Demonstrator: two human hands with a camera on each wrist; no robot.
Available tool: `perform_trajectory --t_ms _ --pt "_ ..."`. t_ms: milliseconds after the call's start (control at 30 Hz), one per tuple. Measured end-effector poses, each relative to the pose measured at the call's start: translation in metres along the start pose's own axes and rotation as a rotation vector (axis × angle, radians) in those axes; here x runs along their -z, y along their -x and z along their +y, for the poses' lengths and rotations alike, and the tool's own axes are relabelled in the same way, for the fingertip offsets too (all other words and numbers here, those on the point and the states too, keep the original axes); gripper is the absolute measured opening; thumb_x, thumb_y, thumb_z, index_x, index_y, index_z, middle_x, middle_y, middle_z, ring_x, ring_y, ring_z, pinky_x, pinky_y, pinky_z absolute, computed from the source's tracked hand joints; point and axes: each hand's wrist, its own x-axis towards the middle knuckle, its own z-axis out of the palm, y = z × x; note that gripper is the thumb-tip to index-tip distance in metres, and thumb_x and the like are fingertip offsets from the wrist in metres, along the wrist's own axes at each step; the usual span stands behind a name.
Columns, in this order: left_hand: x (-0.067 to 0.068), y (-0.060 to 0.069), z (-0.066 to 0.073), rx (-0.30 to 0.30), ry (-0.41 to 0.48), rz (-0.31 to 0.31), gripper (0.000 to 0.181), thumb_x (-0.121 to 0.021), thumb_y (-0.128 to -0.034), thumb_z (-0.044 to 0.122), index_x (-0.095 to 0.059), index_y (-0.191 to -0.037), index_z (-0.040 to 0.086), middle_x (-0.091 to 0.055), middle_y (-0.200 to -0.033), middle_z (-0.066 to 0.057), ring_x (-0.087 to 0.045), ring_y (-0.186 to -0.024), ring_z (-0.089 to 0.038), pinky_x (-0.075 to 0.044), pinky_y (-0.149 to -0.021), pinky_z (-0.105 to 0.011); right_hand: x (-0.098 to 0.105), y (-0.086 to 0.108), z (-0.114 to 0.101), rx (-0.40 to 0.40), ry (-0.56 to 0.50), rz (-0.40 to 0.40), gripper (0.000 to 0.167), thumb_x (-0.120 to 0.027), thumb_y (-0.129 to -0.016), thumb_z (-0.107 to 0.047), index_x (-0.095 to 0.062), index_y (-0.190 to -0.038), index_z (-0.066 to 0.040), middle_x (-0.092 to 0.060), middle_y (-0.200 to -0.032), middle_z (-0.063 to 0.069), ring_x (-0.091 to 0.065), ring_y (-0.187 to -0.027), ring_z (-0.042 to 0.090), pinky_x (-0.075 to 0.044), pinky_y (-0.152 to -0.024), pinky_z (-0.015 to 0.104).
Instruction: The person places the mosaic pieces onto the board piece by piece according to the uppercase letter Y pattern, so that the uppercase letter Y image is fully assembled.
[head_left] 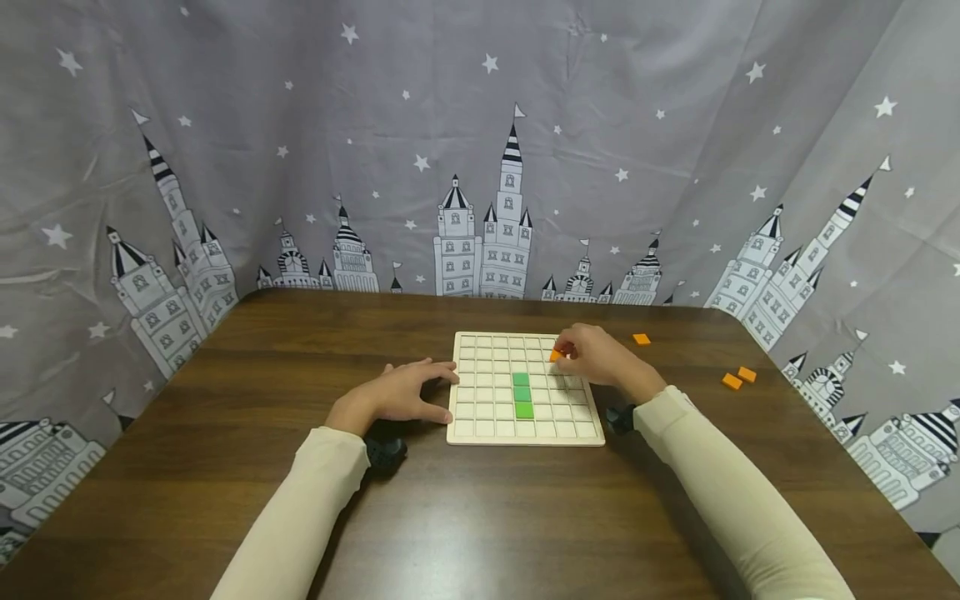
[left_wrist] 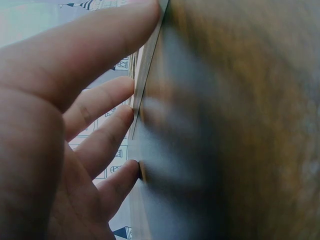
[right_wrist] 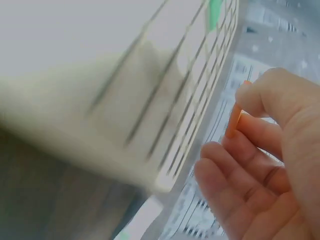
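A pale board with a grid of square recesses (head_left: pixel 483 429) lies on the table, several recesses holding cream squares. Three green tiles (head_left: pixel 522 394) form a column near its middle. My right hand (head_left: pixel 600 358) pinches an orange tile (right_wrist: pixel 234 120) between thumb and fingers over the board's far right part; in the head view the same tile shows just at the fingertips. At the board's left edge, my left hand (head_left: pixel 401 392) touches the rim with spread, fairly straight fingers. In the left wrist view its thumb (left_wrist: pixel 110 42) and fingertips meet the board's edge.
To the right of the board, one orange tile (head_left: pixel 641 339) lies near the far side, and two more orange tiles (head_left: pixel 732 381) sit together farther right. The brown wooden table (head_left: pixel 450 517) ends at a grey curtain (head_left: pixel 405 125) printed with castles and stars.
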Motion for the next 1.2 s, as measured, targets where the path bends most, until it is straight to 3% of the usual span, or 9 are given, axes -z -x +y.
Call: perform_trajectory --t_ms 267,500,700,900,1200 --pt "0.0 0.0 0.0 0.024 -0.002 -0.014 0.062 -0.08 -0.0843 0.048 -0.06 -0.137 0.023 -0.039 -0.16 0.0 -0.022 -0.15 -0.038 -0.008 -0.106 -0.08 -0.017 -0.052 -0.036 0.101 0.032 -0.009 0.012 -0.071 -0.09 -0.008 -0.073 -0.099 -0.002 -0.067 -0.093 0.009 -0.06 -0.086 0.021 -0.052 -0.078 0.034" --pt "-0.001 -0.002 0.001 0.034 -0.011 -0.016 0.061 -0.079 -0.0847 0.048 -0.06 -0.137 0.024 -0.039 -0.16 0.0 -0.023 -0.149 -0.038 -0.01 -0.106 -0.08 -0.033 -0.082 -0.052 0.077 0.062 -0.077 0.018 -0.073 -0.092 -0.011 -0.073 -0.107 -0.002 -0.066 -0.101 0.008 -0.063 -0.094 0.022 -0.052 -0.084 0.034" --pt "-0.001 -0.001 0.0 0.046 -0.013 -0.021 0.062 -0.079 -0.0854 0.049 -0.059 -0.139 0.025 -0.037 -0.16 0.001 -0.022 -0.15 -0.037 -0.009 -0.106 -0.079 -0.048 -0.092 -0.053 0.038 0.094 -0.134 0.015 -0.072 -0.093 -0.016 -0.073 -0.104 -0.005 -0.066 -0.098 0.005 -0.06 -0.09 0.018 -0.052 -0.081 0.032" --pt "0.0 -0.002 0.001 0.039 -0.013 -0.014 0.062 -0.079 -0.0855 0.048 -0.059 -0.139 0.024 -0.037 -0.16 0.0 -0.022 -0.15 -0.038 -0.009 -0.106 -0.08 -0.05 -0.092 -0.056 0.031 0.158 -0.148 0.011 -0.068 -0.096 -0.017 -0.072 -0.102 -0.009 -0.062 -0.097 0.003 -0.056 -0.086 0.017 -0.049 -0.076 0.032" --pt "-0.001 -0.002 0.0 0.035 -0.015 -0.02 0.062 -0.079 -0.0847 0.049 -0.06 -0.138 0.025 -0.038 -0.16 0.0 -0.023 -0.15 -0.037 -0.009 -0.106 -0.08 -0.051 -0.093 -0.06 -0.017 0.168 -0.166 0.008 -0.07 -0.097 -0.016 -0.077 -0.101 -0.014 -0.07 -0.106 0.001 -0.063 -0.1 0.017 -0.053 -0.087 0.036"
